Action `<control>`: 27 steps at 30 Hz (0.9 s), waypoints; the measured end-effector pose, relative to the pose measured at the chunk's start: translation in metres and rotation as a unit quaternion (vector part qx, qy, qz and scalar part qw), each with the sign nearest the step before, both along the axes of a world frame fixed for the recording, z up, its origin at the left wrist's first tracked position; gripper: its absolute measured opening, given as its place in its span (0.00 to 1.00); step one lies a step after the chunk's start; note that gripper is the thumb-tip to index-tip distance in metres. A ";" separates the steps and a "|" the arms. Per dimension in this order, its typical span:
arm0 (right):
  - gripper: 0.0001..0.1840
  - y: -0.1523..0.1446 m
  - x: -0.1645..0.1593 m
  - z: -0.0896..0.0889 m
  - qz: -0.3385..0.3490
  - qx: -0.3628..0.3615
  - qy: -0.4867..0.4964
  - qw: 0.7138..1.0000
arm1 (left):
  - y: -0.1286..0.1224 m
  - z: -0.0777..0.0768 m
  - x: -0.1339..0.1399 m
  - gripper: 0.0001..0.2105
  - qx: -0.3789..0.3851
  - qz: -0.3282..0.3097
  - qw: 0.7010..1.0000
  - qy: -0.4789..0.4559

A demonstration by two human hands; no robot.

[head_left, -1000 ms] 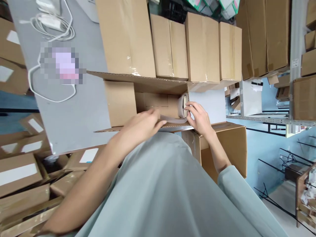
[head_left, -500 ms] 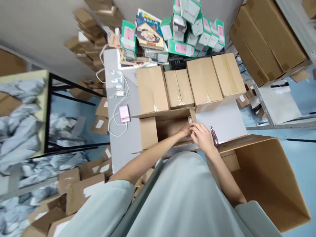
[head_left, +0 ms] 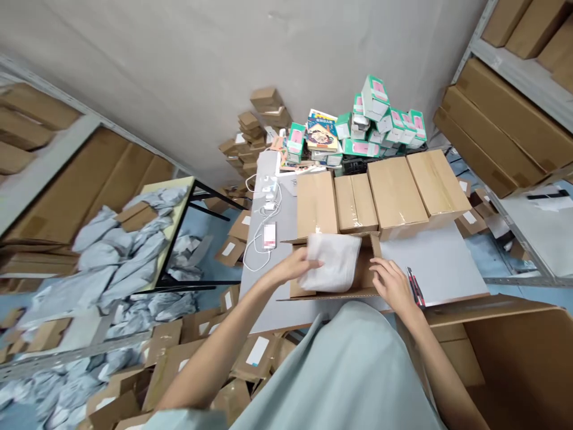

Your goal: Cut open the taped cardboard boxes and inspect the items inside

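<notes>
Presently, the left hand (head_left: pixel 296 266) is clamping the left edge of a white, soft-looking, roughly square packet (head_left: pixel 335 261), thumb on top; the packet is covering much of the mouth of an open brown cardboard box (head_left: pixel 365 276) on the grey table (head_left: pixel 443 257). The right hand (head_left: pixel 394 285) is curving at the box's right end, fingers parted and lightly bent; whether they are touching the wall, cannot tell. A red-and-black box cutter (head_left: pixel 415 288) is lying just beside this hand. Four closed brown cardboard boxes (head_left: pixel 396 194) are standing in a row behind.
</notes>
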State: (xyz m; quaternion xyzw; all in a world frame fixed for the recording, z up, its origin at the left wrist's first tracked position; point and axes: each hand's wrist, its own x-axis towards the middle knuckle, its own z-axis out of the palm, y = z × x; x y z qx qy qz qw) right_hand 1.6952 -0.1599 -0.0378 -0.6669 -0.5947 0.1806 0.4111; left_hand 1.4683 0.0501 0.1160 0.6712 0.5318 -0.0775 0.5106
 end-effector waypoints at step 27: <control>0.29 0.056 -0.016 0.184 -0.081 -0.005 0.485 0.870 | -0.085 0.020 -0.030 0.27 0.180 0.471 0.764 -0.402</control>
